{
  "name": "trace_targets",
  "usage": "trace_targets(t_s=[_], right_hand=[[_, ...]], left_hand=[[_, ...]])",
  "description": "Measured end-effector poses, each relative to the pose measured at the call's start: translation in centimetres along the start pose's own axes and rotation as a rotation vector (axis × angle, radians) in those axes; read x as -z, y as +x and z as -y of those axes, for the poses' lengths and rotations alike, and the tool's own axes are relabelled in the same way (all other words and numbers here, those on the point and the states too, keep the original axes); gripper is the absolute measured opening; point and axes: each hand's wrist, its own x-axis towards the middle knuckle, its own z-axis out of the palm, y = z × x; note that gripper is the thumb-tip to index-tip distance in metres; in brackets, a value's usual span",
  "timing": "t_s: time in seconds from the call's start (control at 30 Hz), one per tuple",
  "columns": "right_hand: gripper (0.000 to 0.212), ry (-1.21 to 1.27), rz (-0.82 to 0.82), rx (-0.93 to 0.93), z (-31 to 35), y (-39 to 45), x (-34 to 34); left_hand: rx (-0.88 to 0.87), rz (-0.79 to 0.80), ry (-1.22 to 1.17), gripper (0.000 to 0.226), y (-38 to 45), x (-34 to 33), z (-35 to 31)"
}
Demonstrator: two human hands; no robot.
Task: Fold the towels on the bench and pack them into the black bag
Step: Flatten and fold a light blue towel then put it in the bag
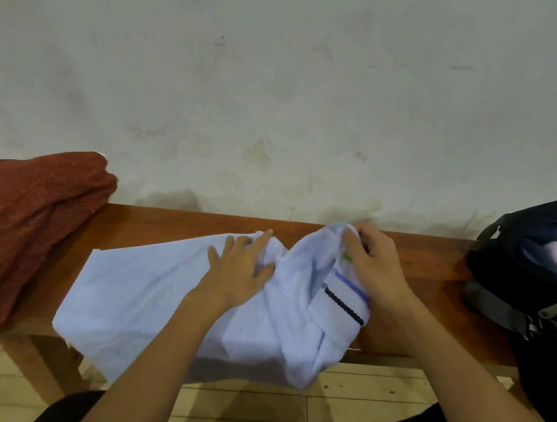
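A white towel [139, 297] with a dark and a purple stripe at one end lies spread across the wooden bench [160, 223], its front edge hanging over. My left hand [241, 268] presses flat on the towel's middle, fingers straight. My right hand [375, 263] grips the towel's striped right end, which is lifted and folded over toward the left. The black bag [515, 261] stands open at the bench's right end with pale cloth inside.
A rust-red towel [33, 222] is heaped on the bench's left end. A stained pale wall [263, 97] runs right behind the bench. Light wooden floor [250, 405] shows below, with my dark-clad knees at the bottom edge.
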Motion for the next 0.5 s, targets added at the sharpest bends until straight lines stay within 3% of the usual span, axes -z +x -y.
trace_targets(t_s=[0.13,0.23,0.33,0.4,0.5], right_hand=[[0.023,0.490,-0.058,-0.223,1.3,-0.1,0.9],[0.023,0.208,0.041,-0.180,0.4,0.1,2.3],[0.036,-0.292,0.360,-0.130,-1.5,0.2,3.9],[0.048,-0.369,0.535,-0.208,-2.1,0.0,5.0],[0.049,-0.357,0.726,-0.263,-1.9,-0.1,6.1]], left_hand=[[0.002,-0.017,0.032,0.046,0.9,-0.4,0.1],[0.017,-0.036,-0.017,0.032,1.5,-0.4,0.4],[0.026,-0.054,0.004,0.015,2.2,-0.8,0.7],[0.034,-0.065,0.044,0.013,2.6,-1.1,0.7],[0.049,-0.087,0.064,0.018,3.3,-1.2,0.3]])
